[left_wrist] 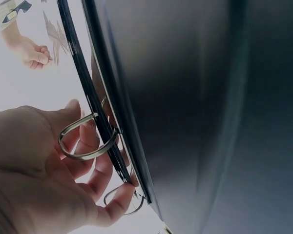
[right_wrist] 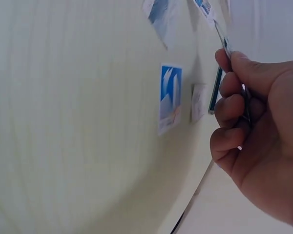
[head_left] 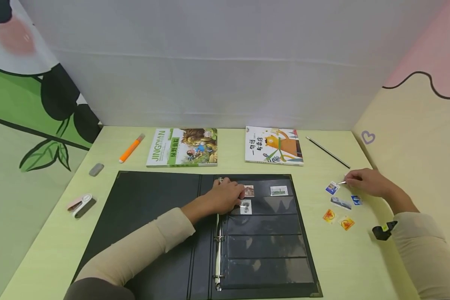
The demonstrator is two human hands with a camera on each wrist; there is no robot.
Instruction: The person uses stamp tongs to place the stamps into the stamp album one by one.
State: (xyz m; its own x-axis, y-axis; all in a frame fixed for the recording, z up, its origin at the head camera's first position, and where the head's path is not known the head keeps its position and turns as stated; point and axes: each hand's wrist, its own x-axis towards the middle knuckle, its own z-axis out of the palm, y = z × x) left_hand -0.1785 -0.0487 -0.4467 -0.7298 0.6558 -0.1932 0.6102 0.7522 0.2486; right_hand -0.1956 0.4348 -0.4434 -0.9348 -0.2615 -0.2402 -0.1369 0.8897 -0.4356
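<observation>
My right hand (head_left: 367,182) grips tweezers (right_wrist: 223,38) at the right side of the table. Their tips meet the corner of a blue-and-white stamp (head_left: 332,188), which overlaps the table there. Close by lie a long grey-blue stamp (head_left: 341,203), a small blue stamp (head_left: 356,200) and two orange-yellow stamps (head_left: 328,215). My left hand (head_left: 225,196) rests on the upper left of the album's black pocket page (head_left: 264,225), its fingers loosely bent beside the metal rings (left_wrist: 88,151). Several stamps show in the top pockets, including a green-and-white stamp (head_left: 279,191).
The open black album (head_left: 157,200) covers the front middle. Behind it lie two picture books (head_left: 161,146). An orange marker (head_left: 132,148), a grey eraser (head_left: 96,169) and a pink-and-white clip-like tool (head_left: 81,205) sit left; a dark pencil (head_left: 328,152) lies at back right.
</observation>
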